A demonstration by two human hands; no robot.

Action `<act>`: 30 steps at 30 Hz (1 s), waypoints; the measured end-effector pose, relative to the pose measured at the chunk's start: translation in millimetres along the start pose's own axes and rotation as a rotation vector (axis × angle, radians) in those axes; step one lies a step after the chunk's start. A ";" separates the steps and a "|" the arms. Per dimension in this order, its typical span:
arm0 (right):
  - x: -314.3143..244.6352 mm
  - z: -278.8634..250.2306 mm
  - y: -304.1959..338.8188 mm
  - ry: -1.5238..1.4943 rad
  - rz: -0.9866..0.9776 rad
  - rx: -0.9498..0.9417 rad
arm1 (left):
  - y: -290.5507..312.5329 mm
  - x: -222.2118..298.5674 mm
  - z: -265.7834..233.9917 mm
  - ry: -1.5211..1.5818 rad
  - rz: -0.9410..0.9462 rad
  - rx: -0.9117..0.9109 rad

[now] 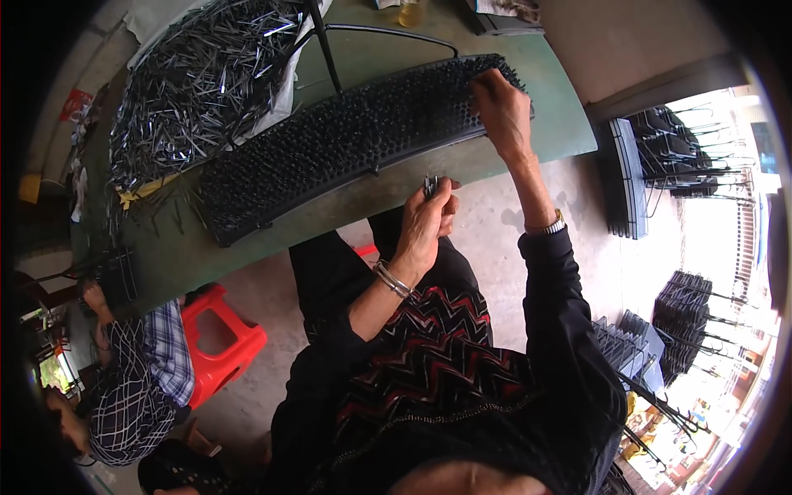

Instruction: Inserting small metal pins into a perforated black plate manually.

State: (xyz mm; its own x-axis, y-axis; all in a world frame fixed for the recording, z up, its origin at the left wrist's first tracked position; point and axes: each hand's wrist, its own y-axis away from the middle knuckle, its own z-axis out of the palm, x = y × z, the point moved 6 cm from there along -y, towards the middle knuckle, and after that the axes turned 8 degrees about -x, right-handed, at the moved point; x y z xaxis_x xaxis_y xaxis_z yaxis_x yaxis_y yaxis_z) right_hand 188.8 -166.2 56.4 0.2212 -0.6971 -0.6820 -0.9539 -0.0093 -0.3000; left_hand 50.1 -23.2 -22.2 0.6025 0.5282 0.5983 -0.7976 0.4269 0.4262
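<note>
A long, slightly curved black panel (pixel 326 191) lies across the table, covered in rows of small holes with short dark pieces standing up from most of it. My right hand (pixel 505 114) is over its right end, fingers pinched together and pointing down; whatever they hold is hidden. In front of the panel's near edge, my left hand (pixel 425 221) is closed around a small bunch of dark metallic strips (pixel 431 186), whose ends stick up past the thumb. At the left, a big heap of loose shiny dark strips (pixel 219 70) rests on a white sheet (pixel 285 95).
A thin black metal frame (pixel 323 49) rises behind the panel on the green table (pixel 565 124). At the back is a glass of yellowish liquid (pixel 411 12). A red stool (pixel 223 330) and a person in a checked top (pixel 132 396) are at lower left. Black racks (pixel 672 153) stand right.
</note>
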 end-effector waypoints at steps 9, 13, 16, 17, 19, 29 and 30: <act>-3.4 -0.1 -7.6 0.049 -0.052 -0.069 | 2.2 1.6 0.7 -0.018 0.052 -0.061; -2.9 -1.6 -11.2 0.049 -0.043 -0.110 | 2.5 3.6 0.3 -0.018 0.053 -0.059; -2.5 -0.7 -10.6 0.027 -0.059 -0.088 | 0.7 1.6 0.1 0.028 0.048 -0.074; -4.5 -1.4 -10.4 0.027 -0.059 -0.087 | 1.3 1.6 0.0 0.026 0.048 -0.074; -6.2 0.8 -9.7 0.026 0.006 -0.150 | 2.3 1.7 0.1 0.030 0.042 -0.073; -8.5 2.9 -10.2 0.017 -0.037 -0.103 | 0.8 2.0 -1.9 0.037 0.049 -0.080; -5.8 2.7 -9.3 -0.027 0.036 -0.136 | 0.3 1.5 -3.3 0.037 0.052 -0.084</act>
State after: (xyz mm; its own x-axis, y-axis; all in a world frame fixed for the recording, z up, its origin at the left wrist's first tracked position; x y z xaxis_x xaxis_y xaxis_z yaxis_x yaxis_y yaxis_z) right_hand 196.9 -160.1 61.4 0.1896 -0.6793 -0.7090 -0.9796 -0.0824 -0.1830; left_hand 50.8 -19.9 -23.4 0.5621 0.5771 0.5925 -0.8235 0.4575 0.3355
